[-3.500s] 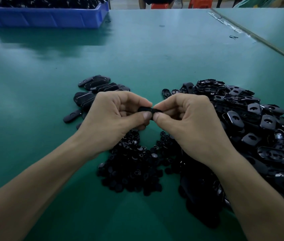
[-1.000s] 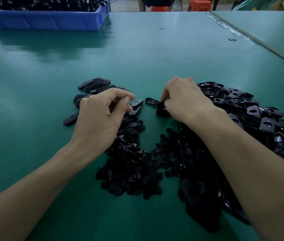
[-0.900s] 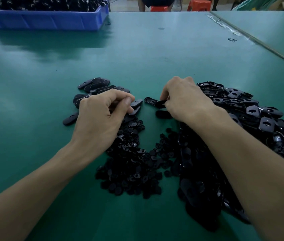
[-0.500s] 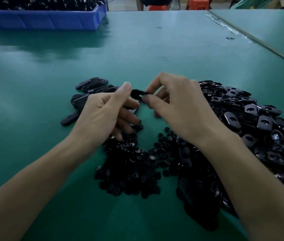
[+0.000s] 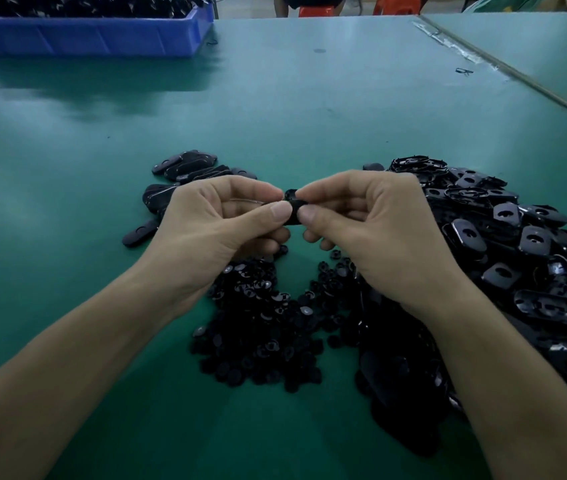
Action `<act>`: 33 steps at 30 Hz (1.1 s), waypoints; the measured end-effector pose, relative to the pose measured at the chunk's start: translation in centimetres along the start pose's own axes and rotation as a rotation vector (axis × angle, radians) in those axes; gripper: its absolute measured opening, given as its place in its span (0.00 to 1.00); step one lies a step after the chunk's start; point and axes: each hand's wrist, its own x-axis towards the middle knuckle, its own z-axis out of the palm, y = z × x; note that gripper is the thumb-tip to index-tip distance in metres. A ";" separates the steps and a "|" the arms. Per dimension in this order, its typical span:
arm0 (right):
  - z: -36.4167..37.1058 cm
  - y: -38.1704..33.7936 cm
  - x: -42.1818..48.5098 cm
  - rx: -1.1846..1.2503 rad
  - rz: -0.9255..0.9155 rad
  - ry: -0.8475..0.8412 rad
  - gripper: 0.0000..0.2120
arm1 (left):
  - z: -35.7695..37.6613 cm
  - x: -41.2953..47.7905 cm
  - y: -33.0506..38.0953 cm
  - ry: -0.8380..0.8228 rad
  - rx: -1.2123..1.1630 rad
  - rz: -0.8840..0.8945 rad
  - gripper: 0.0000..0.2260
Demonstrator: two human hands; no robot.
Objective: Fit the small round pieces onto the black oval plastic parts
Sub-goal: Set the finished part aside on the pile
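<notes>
The left grip [image 5: 219, 223] and right grip [image 5: 372, 230] meet above the worktop [image 5: 310, 109], over the gap between the heaps. Each pinches one end of a black oval part [image 5: 292, 212] between thumb and forefinger. Both grips are narrow, with the thumb tips close together. Whether a round piece sits on the part cannot be told.

Under the wrists lies a heap of round pieces [image 5: 261, 327]. A larger heap of oval shells [image 5: 517, 244] runs from beneath the right forearm out to the right edge of view. A small cluster [image 5: 188, 168] of dark parts lies just beyond the left grip.

A broad band of green worktop separates these from a blue bin [image 5: 91, 38] at the far left edge. At far right a seam [image 5: 517, 77] divides this worktop from a neighbouring one.
</notes>
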 end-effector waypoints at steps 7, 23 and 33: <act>-0.4 0.2 -0.2 0.047 0.043 0.082 0.06 | 0.3 -0.1 -0.1 -0.032 -0.017 0.032 0.06; -1.2 0.0 -0.8 -0.778 -0.103 0.162 0.05 | 0.4 -0.3 -0.4 -0.007 0.340 0.163 0.05; 0.0 -1.0 -0.8 -1.126 0.187 0.020 0.10 | 0.3 -0.3 -0.3 0.062 0.244 0.193 0.06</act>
